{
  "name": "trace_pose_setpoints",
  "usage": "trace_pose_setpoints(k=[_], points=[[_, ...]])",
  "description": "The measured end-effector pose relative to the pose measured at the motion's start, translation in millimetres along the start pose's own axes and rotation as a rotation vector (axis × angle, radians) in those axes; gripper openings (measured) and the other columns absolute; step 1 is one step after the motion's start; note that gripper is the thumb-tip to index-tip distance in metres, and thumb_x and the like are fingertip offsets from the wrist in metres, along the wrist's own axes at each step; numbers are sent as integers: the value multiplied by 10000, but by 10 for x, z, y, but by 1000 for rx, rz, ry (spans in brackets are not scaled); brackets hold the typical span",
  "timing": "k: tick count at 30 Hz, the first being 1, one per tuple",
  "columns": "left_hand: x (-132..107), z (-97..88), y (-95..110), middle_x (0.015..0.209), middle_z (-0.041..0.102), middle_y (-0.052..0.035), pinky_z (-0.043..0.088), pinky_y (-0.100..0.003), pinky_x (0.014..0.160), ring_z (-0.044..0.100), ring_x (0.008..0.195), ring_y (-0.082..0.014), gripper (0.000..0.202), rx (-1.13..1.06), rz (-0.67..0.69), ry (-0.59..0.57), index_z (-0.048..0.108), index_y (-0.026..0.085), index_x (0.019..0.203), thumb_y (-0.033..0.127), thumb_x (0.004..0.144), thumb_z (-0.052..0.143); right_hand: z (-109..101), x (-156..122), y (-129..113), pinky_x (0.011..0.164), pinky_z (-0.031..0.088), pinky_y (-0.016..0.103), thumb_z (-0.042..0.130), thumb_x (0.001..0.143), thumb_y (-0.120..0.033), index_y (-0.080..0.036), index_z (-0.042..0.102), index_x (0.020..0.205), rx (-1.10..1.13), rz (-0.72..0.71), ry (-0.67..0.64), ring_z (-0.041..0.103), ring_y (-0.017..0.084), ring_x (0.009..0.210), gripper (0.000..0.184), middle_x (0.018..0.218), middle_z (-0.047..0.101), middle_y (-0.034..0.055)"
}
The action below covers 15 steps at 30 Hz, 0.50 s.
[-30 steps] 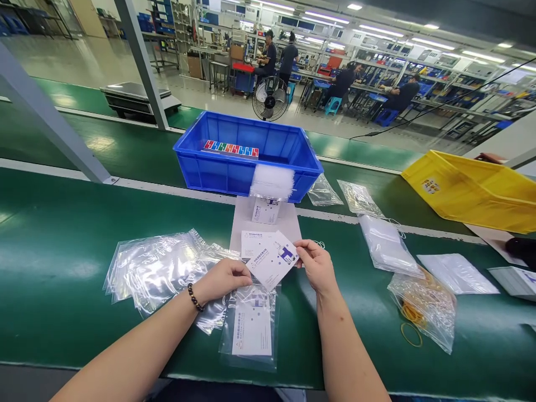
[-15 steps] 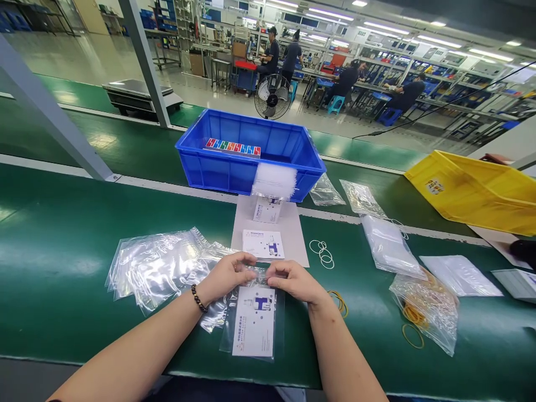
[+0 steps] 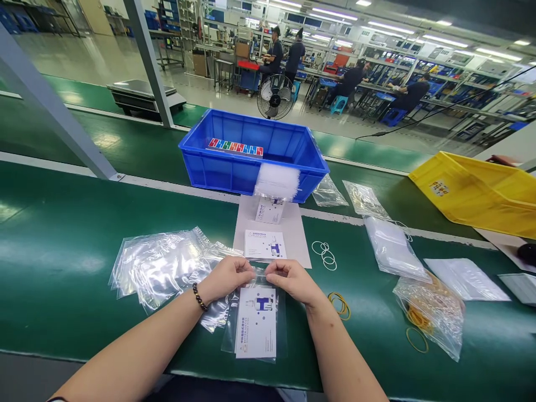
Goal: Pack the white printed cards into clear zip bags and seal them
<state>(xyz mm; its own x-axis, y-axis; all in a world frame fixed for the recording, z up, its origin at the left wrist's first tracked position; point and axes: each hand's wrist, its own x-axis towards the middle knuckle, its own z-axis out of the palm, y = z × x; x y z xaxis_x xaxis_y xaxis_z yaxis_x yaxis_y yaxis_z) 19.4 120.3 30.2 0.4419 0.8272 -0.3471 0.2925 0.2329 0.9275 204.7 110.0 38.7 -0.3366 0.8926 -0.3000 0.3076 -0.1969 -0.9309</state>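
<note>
Bright overhead strip lights, glare on the green belt (image 3: pixel 62 234), edges bowed.

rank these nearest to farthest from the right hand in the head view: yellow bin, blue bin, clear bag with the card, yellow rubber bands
1. clear bag: its top edge is pinched by the right hand
2. yellow rubber bands: just right of the wrist
3. blue bin: ahead, slightly left
4. yellow bin: far right

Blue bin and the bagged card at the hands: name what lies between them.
Head view: a pale sheet bearing two loose printed cards lies between the blue bin and the bagged card.
</note>
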Motion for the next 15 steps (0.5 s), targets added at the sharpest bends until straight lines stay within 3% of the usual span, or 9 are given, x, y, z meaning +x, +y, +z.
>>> trace_pose_setpoints(k=[5,10,15], points=[[-2,16,3,537,524,32,383,-197,485,486,505,-91,121,34,40,32,539,142,603,237,678,539,19,17,17,495,359,214,567,666,-268,-144,567,597,-25,5,37,450,93,517,142,551,525,-19],[2,-2,11,563,526,24,405,-212,465,485,479,-90,163,-100,24,-1,532,134,667,296,680,547,-3,20,31,494,349,215,549,687,-274,-150,537,598,-47,-39,86,421,89,512,152,549,493,-27],[36,-21,-48,509,488,43,386,-200,468,439,446,-68,145,-155,54,30,488,140,607,259,671,539,-24,19,22,514,365,226,534,698,-290,-155,514,595,-75,-59,99,438,103,546,171,581,500,-16]])
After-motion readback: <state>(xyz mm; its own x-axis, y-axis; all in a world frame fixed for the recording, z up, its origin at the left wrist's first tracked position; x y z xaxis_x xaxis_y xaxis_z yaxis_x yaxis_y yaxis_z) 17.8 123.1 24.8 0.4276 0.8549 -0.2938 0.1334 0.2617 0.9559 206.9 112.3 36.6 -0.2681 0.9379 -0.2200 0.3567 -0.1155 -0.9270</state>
